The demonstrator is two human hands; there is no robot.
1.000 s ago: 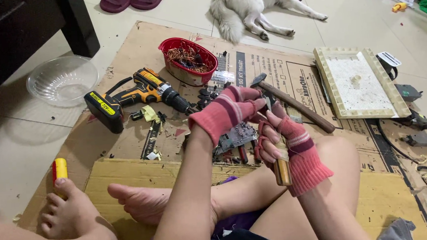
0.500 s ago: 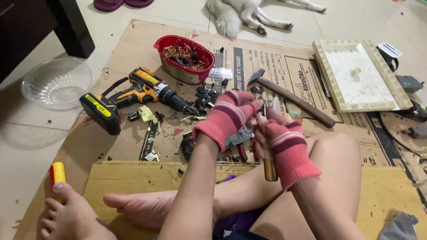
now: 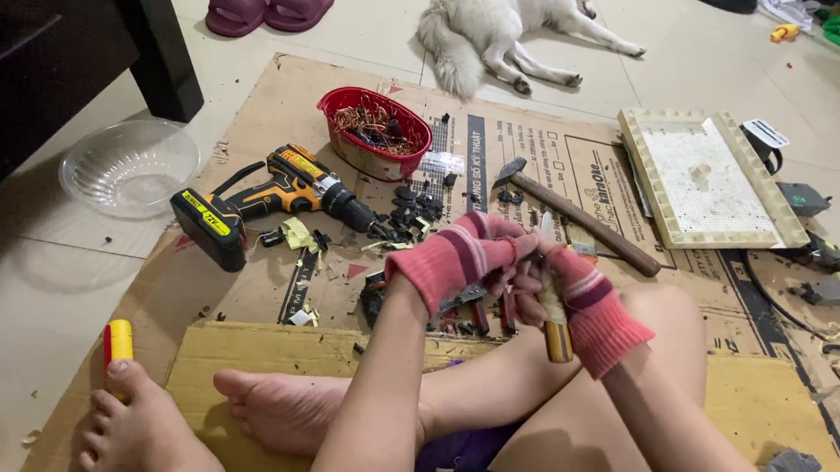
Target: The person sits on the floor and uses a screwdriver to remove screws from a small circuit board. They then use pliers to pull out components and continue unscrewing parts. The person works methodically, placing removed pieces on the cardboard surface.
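Observation:
Both my hands wear pink striped gloves and meet above my crossed legs. My right hand [image 3: 582, 299] grips a wooden-handled tool [image 3: 556, 333] upright, its metal tip showing above the fingers. My left hand [image 3: 461, 255] is closed on a small part pressed against that tool's tip; the part itself is hidden by the fingers. Below my hands lies a pile of small dark metal parts [image 3: 465, 312] on the cardboard sheet [image 3: 262, 89].
A yellow-black cordless drill [image 3: 269, 192], a red basket of copper wire scraps [image 3: 375, 131] and a hammer [image 3: 576, 217] lie ahead. A white framed board [image 3: 707, 178] lies right, a clear bowl [image 3: 128, 168] left. A white dog [image 3: 508, 13] lies beyond. A yellow-red marker [image 3: 117, 344] rests near my foot.
My hands stayed together; my right hand turned the wooden-handled tool from lying low at my knee to upright against the left hand.

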